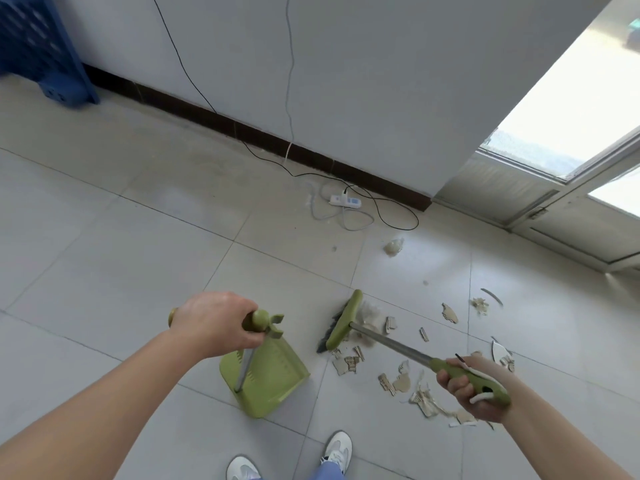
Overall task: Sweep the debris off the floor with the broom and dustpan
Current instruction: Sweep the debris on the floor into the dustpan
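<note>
A: Broom [341,322] orientation?

B: The shaft's long axis runs from lower right up-left. The right hand [471,389] is wrapped tight around the green grip at the near end. The head is on the floor, its long axis about square to the shaft, with dark bristles showing on its left edge.

A: Dustpan [270,375]?

B: It sits on the floor just left of the broom head, not touching it. Its pole is near upright, and the left hand [214,323] is clenched around the top grip. The mouth looks turned right, toward the broom.

A: Debris [391,379]?

B: Tan broken chips scattered on the tile [104,237]. Most lie right of the head, under and beside the shaft, and run out past the right hand. A few sit at the head's near end.

A: Edges, clearance?

B: Open tile to the left and ahead. The wall with its dark baseboard [242,129] is well ahead. A power strip [345,201] with looped cables lies on the floor near it. The door frame [540,209] is at far right and a blue crate [38,46] at top left. The shoes [337,448] are just behind the dustpan.
</note>
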### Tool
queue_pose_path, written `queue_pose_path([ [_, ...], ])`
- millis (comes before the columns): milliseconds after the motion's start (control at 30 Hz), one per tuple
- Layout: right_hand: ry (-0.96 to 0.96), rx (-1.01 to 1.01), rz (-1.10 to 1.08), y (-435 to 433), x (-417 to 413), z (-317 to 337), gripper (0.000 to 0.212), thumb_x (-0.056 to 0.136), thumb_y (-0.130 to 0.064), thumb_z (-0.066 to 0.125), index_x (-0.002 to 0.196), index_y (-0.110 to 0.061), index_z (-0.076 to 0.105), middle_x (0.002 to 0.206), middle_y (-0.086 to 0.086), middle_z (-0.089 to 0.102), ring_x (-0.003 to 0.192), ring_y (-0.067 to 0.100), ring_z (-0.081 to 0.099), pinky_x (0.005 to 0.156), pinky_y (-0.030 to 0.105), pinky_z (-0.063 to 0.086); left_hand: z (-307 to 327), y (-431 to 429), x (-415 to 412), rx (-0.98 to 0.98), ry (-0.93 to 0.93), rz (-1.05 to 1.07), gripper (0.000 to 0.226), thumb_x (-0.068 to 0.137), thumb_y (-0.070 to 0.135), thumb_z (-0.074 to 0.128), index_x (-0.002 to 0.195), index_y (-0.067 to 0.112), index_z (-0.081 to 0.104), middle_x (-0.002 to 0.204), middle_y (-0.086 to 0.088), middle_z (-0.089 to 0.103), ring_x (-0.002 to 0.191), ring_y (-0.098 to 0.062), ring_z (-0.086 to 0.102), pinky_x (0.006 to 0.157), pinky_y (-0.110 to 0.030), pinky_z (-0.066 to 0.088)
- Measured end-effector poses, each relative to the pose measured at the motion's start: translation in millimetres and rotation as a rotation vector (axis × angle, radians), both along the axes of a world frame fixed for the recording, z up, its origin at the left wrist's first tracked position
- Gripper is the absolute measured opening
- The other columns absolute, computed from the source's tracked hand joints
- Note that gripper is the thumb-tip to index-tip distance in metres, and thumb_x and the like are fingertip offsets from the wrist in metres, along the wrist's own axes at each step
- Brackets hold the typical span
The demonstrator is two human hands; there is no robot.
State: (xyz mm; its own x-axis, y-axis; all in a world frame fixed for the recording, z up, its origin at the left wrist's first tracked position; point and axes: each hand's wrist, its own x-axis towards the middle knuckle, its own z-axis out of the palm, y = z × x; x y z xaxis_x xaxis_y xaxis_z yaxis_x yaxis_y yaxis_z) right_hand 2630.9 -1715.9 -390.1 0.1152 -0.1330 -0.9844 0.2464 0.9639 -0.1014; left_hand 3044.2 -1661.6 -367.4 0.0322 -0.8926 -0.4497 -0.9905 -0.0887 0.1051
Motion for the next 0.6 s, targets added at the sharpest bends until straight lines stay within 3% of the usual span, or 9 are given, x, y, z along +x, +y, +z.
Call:
queue_pose_path([
  [233, 0.073, -0.008, 0.058, 8.2, -16.0, 7.8, 0.023, 0.096, -0.019, 0.04, 0.085, 0.0, 0.047, 0.064, 0.011, 0.048, 0.026, 0.014, 0.043, 0.024, 0.016, 0.035, 5.8, -11.9, -12.0, -0.026, -0.032, -0.041, 0.034, 0.081, 0.056, 0.054, 0.078, 0.022, 0.057, 0.069, 0.008, 0.057, 0.055, -0.008, 0.046, 0.044, -0.023, 0.029],
  [600, -0.006, -0.065, 0.018, -0.9, -5.2, 20.6, 0.022, 0.097, -0.017, 0.038, 0.088, 0.001, 0.047, 0.061, 0.012, 0.05, 0.025, 0.014, 0.044, 0.023, 0.017, 0.036, 14.5, -34.2, -16.0, -0.079, -0.019, -0.098, 0.035, 0.08, 0.058, 0.055, 0.08, 0.023, 0.058, 0.07, 0.008, 0.058, 0.062, -0.012, 0.053, 0.048, -0.023, 0.035],
])
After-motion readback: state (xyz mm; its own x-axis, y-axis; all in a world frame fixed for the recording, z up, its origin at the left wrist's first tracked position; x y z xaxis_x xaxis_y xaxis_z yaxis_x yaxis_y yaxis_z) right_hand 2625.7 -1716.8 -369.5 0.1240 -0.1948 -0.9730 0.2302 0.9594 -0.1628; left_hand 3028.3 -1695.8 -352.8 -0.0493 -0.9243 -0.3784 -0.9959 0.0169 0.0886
